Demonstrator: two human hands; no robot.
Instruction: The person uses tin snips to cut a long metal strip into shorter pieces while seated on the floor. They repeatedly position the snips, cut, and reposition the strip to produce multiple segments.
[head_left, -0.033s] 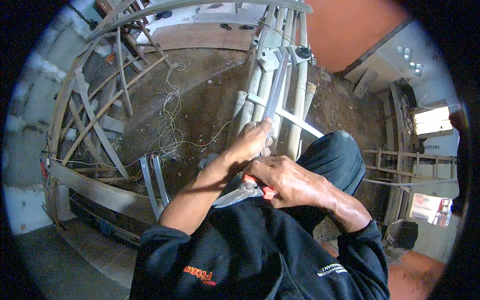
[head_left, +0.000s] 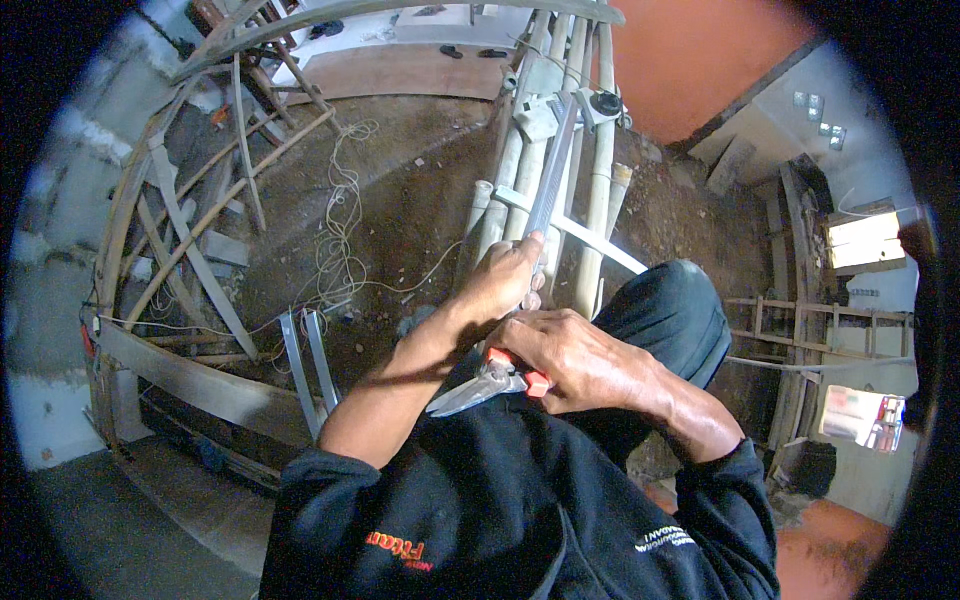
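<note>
My left hand [head_left: 500, 285] is closed around the near end of a long grey metal channel [head_left: 555, 175], which slopes away from me over the bamboo poles [head_left: 600, 225]. Just below it, my right hand [head_left: 570, 358] wraps round a pair of tin snips [head_left: 480, 388] with red-orange handles. Their metal blades point to the left, close over my lap, and apart from the channel's visible length. A pale flat strip [head_left: 605, 247] lies across the poles under the channel. Part of the channel's near end is hidden by my hands.
Two metal channels [head_left: 318, 360] stand at my left. A tangled pale cable [head_left: 340, 245] lies on the dirt floor. Timber framing [head_left: 190, 240] leans at the left, and a ladder-like wooden frame [head_left: 835, 312] is at the right. A black round object [head_left: 606, 105] sits on the far poles.
</note>
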